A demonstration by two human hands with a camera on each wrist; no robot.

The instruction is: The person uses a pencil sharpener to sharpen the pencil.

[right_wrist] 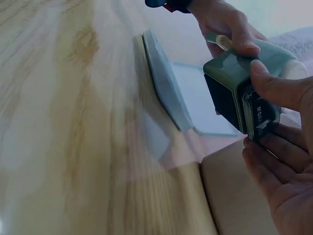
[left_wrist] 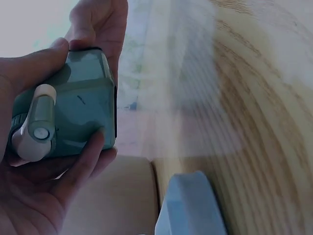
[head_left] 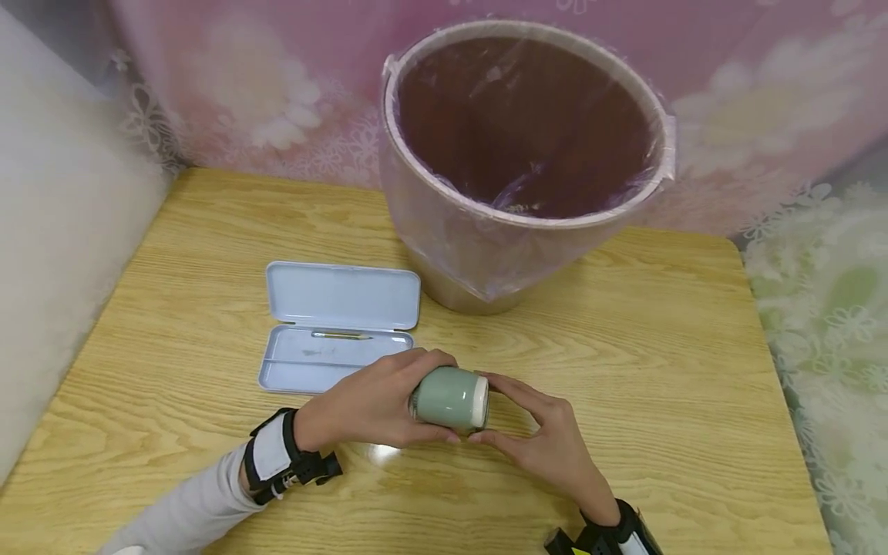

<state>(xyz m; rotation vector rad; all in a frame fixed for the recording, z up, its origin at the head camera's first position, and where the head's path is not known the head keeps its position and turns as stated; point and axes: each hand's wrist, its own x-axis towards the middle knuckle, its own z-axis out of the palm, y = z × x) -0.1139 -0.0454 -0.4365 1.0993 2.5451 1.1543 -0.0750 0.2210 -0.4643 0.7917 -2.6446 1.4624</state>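
A green crank pencil sharpener [head_left: 447, 397] is held over the table between both hands. My left hand [head_left: 375, 397] grips its body, thumb on one side and fingers on the other. The crank handle [left_wrist: 41, 115] shows close to the left palm in the left wrist view. At the other end, my right hand [head_left: 551, 439] pinches the sharpener's dark shavings drawer [right_wrist: 261, 115] between thumb and fingers. In the right wrist view that drawer stands slightly out from the green body. Its inside is hidden.
Left of the hands, a light blue pencil case [head_left: 343, 297] lies with its lid up, holding a short pencil [head_left: 341, 335]. Behind stands a large bin [head_left: 479, 254] lined with a clear plastic bag. All of it is on a wooden table [head_left: 659, 370] with flowered cloth around it.
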